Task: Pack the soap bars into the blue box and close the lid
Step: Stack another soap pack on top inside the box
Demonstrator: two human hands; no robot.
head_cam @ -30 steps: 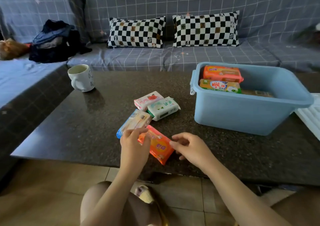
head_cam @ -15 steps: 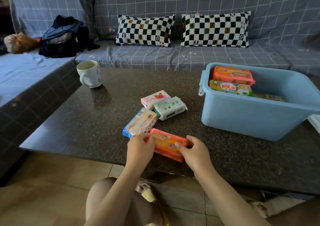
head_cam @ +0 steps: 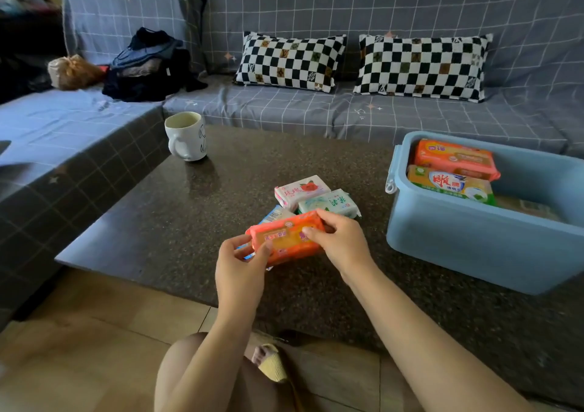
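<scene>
An orange soap bar [head_cam: 284, 237] is held just above the dark table, my left hand [head_cam: 241, 264] pinching its left end and my right hand [head_cam: 343, 244] gripping its right end. Behind it lie a pink-white soap bar [head_cam: 300, 192], a green-white soap bar [head_cam: 328, 203] and a blue-wrapped soap bar [head_cam: 276, 214], mostly hidden by the orange one. The open blue box [head_cam: 474, 247] stands to the right and holds an orange soap pack [head_cam: 455, 158], a yellow-green one [head_cam: 448, 184] and more beneath. No lid shows.
A white mug [head_cam: 186, 136] stands at the table's far left corner. The table's front edge [head_cam: 142, 282] runs just under my hands. A grey checked sofa [head_cam: 284, 108] with two checkered pillows and a dark bag [head_cam: 148, 70] wraps around the far side.
Both hands have closed on the orange soap bar and lifted it off the table, up and toward the other bars. The camera view has shifted left, cutting off the box's right side.
</scene>
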